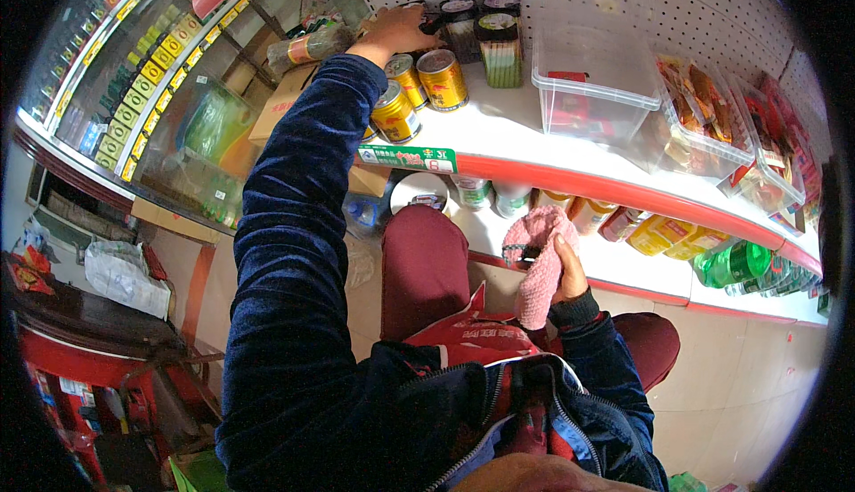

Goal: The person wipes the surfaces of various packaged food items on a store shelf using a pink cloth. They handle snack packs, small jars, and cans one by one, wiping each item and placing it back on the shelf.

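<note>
My left hand (pixel 399 30) reaches over the white shelf (pixel 487 125) to its back left. Its fingers lie over a dark-lidded container there; whether they grip it is hidden. Beside it stand several clear containers of thin sticks with dark lids, one with green-tinted contents (pixel 501 51). In front of that hand are several gold drink cans (pixel 443 81), upright near the shelf's left end. My right hand (pixel 569 268) holds a folded pink cloth (pixel 540 285) above my lap, in front of the lower shelf.
Clear plastic bins (pixel 594 98) and packaged snacks (pixel 708 101) stand on the shelf's right. Below sit a white bowl (pixel 419 191), jars and green bottles (pixel 731 263). A glass display case (pixel 220 125) and a cardboard box (pixel 284 104) are at left. A pegboard panel (pixel 708 18) backs the shelf.
</note>
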`<state>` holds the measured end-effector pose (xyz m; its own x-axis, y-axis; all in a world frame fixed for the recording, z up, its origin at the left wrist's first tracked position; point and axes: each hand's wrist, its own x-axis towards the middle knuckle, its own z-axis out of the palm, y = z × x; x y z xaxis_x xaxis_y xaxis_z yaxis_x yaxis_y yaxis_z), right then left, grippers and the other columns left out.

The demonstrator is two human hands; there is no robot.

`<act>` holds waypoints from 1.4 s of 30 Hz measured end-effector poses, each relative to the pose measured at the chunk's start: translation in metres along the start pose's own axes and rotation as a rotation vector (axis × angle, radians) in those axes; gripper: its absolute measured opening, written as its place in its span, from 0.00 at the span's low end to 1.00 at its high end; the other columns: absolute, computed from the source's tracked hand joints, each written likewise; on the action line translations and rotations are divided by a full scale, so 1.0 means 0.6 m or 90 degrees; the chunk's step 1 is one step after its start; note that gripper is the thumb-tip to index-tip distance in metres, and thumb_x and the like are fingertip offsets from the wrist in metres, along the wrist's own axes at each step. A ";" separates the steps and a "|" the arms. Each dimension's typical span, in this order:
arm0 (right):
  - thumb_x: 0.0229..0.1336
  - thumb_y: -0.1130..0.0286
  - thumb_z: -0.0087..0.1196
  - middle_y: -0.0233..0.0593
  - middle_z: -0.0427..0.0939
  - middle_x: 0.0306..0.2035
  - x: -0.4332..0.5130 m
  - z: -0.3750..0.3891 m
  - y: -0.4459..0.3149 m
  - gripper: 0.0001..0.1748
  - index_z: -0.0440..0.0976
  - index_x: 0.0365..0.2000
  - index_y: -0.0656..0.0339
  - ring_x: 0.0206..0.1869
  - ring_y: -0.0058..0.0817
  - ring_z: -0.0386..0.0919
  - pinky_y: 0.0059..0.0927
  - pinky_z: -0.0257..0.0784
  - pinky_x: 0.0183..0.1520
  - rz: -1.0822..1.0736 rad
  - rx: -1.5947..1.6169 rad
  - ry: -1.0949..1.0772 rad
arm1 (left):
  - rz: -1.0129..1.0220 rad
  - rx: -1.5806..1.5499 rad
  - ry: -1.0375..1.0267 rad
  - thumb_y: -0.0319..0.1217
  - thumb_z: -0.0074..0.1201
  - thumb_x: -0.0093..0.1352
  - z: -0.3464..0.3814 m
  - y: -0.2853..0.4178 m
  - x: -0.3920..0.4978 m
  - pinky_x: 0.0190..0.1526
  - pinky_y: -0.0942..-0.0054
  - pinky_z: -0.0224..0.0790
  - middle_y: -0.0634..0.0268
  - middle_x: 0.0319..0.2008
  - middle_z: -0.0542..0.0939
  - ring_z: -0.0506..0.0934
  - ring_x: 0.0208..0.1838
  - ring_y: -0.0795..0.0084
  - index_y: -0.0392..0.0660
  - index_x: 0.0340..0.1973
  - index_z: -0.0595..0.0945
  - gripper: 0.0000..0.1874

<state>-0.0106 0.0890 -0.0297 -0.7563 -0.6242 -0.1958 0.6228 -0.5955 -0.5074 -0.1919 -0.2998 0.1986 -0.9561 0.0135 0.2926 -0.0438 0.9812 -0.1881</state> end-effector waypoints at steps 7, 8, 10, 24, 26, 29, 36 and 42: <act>0.66 0.56 0.48 0.44 0.79 0.41 -0.001 0.002 -0.001 0.22 0.68 0.52 0.61 0.39 0.38 0.81 0.41 0.80 0.44 -0.027 -0.019 0.004 | -0.023 -0.181 -0.009 0.52 0.66 0.53 -0.003 -0.012 -0.007 0.57 0.62 0.69 0.47 0.53 0.78 0.77 0.55 0.52 0.41 0.59 0.73 0.43; 0.66 0.56 0.48 0.45 0.79 0.42 0.001 0.001 0.000 0.22 0.68 0.52 0.61 0.39 0.38 0.80 0.41 0.79 0.44 -0.026 -0.020 -0.007 | -0.014 -0.190 -0.005 0.52 0.66 0.53 -0.003 -0.012 -0.008 0.57 0.63 0.69 0.47 0.53 0.78 0.77 0.55 0.53 0.41 0.59 0.74 0.43; 0.65 0.56 0.48 0.45 0.79 0.42 0.003 -0.002 0.002 0.22 0.68 0.52 0.61 0.41 0.38 0.80 0.42 0.79 0.45 -0.020 -0.026 -0.011 | -0.006 -0.207 -0.001 0.53 0.67 0.53 -0.003 -0.012 -0.012 0.57 0.64 0.68 0.47 0.53 0.78 0.77 0.55 0.54 0.41 0.59 0.74 0.43; 0.65 0.56 0.48 0.46 0.79 0.44 0.010 -0.009 0.008 0.23 0.68 0.53 0.61 0.44 0.39 0.80 0.43 0.79 0.47 -0.040 -0.023 -0.006 | 0.041 -0.154 0.102 0.53 0.67 0.54 0.001 0.023 -0.017 0.59 0.59 0.66 0.45 0.52 0.77 0.74 0.57 0.48 0.44 0.57 0.76 0.40; 0.65 0.56 0.48 0.46 0.79 0.44 0.010 -0.008 0.008 0.22 0.68 0.52 0.61 0.43 0.39 0.80 0.43 0.79 0.46 -0.041 -0.028 -0.002 | 0.043 -0.148 0.109 0.53 0.67 0.54 0.009 0.031 -0.014 0.59 0.59 0.65 0.45 0.52 0.76 0.74 0.57 0.47 0.45 0.57 0.76 0.40; 0.65 0.56 0.49 0.46 0.79 0.43 0.007 -0.003 0.006 0.22 0.69 0.51 0.62 0.42 0.38 0.80 0.43 0.79 0.45 -0.038 -0.030 0.000 | 0.028 -0.157 0.116 0.54 0.66 0.54 0.023 0.041 -0.011 0.59 0.57 0.65 0.44 0.52 0.75 0.73 0.57 0.47 0.46 0.56 0.76 0.39; 0.64 0.56 0.50 0.46 0.79 0.42 0.001 0.011 0.001 0.21 0.70 0.50 0.61 0.41 0.38 0.80 0.42 0.79 0.44 -0.042 -0.008 0.004 | -0.006 -0.165 0.118 0.56 0.65 0.54 0.037 0.044 0.000 0.60 0.55 0.63 0.43 0.51 0.75 0.71 0.58 0.44 0.47 0.56 0.77 0.39; 0.65 0.56 0.49 0.45 0.79 0.43 0.008 -0.002 0.006 0.22 0.69 0.52 0.61 0.43 0.37 0.80 0.41 0.79 0.45 -0.056 -0.017 0.020 | 0.011 -0.180 0.099 0.55 0.66 0.54 0.030 0.043 -0.001 0.61 0.57 0.63 0.41 0.54 0.73 0.70 0.59 0.45 0.47 0.57 0.76 0.40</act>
<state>-0.0124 0.0844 -0.0338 -0.8137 -0.5542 -0.1752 0.5489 -0.6333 -0.5456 -0.1980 -0.2782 0.1765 -0.8997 0.0385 0.4348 0.0752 0.9949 0.0673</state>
